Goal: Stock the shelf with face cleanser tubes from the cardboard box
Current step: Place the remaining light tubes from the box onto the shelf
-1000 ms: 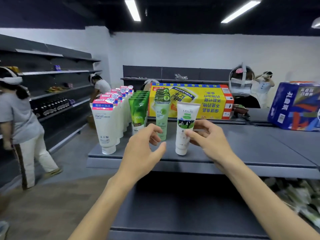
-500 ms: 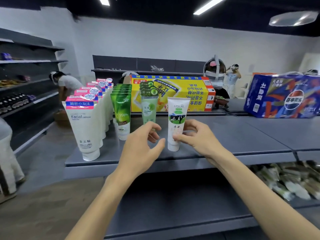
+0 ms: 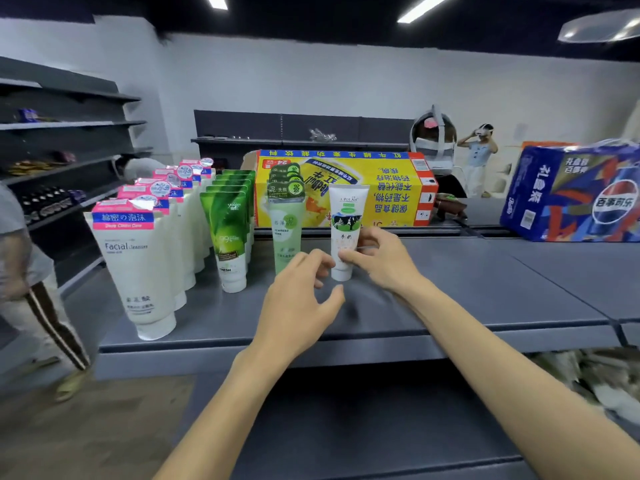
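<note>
A white face cleanser tube with a cow picture (image 3: 347,209) stands cap-down on the grey top shelf (image 3: 485,289). My right hand (image 3: 384,261) pinches its lower part, thumb in front and fingers behind. My left hand (image 3: 298,306) hovers just left of the tube's cap with fingers apart, holding nothing. To the left stand a row of pale green seaweed tubes (image 3: 285,233), a row of dark green tubes (image 3: 227,230) and a row of large white "Facial" tubes with pink tops (image 3: 135,268).
A yellow carton (image 3: 381,181) lies behind the tubes and a blue Pepsi pack (image 3: 571,199) sits at the back right. A lower shelf (image 3: 346,427) juts out below, with loose packets (image 3: 588,375) at its right. A person (image 3: 20,271) walks in the left aisle.
My right hand has gone from beside the cow tube to fingers closed around its lower part. My left hand stays open near it. My view has turned slightly right.
</note>
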Demonstrator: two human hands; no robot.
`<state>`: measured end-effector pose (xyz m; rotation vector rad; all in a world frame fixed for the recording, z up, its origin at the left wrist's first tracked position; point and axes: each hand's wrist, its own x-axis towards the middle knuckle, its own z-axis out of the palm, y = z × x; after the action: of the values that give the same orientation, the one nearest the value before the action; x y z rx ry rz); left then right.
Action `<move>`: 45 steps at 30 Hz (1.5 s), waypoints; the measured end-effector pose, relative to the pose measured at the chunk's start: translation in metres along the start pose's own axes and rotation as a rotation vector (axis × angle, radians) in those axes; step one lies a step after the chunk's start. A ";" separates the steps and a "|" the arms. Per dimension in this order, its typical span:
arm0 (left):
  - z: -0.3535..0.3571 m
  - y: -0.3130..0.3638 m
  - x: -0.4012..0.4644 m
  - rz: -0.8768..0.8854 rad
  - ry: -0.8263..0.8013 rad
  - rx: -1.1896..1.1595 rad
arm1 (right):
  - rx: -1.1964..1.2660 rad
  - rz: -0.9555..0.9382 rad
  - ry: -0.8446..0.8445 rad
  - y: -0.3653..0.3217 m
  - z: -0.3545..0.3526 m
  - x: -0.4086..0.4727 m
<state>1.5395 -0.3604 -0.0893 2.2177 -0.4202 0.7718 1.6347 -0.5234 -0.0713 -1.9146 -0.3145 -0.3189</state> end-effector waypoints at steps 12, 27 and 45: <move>0.048 0.000 0.037 -0.100 -0.054 0.067 | -0.081 -0.053 -0.043 0.031 0.013 0.097; 0.051 -0.005 0.032 -0.044 -0.049 0.107 | -0.119 -0.057 -0.031 0.041 0.025 0.126; 0.049 -0.007 0.030 -0.056 -0.032 0.104 | -0.051 -0.021 -0.070 0.039 0.022 0.122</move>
<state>1.5856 -0.3941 -0.1005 2.3309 -0.3385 0.7437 1.7637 -0.5080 -0.0682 -1.9770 -0.3762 -0.2764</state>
